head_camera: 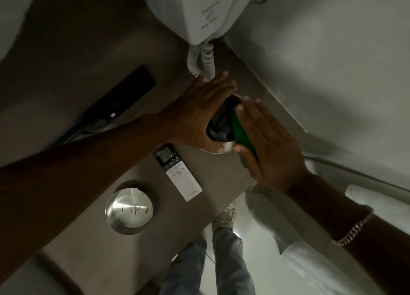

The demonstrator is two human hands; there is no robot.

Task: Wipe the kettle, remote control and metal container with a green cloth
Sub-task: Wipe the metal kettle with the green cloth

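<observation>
A dark-lidded metal kettle [221, 122] stands on the brown counter [88, 250] near the wall corner. My left hand [199, 110] lies flat against its left side, fingers stretched out. Pressed against the kettle's right side is a green cloth [241, 132], held there by my right hand [264, 143] with flat fingers. A white remote control [179, 173] with a small screen lies just below the kettle. The round metal container [129, 210] with a domed lid sits lower left on the counter.
A white wall-mounted hair dryer [199, 10] with a coiled cord [207, 61] hangs above the kettle. A black rectangular panel [124, 94] lies at the counter's back left. Past the counter's edge are my legs, a shoe [224, 217] and the floor.
</observation>
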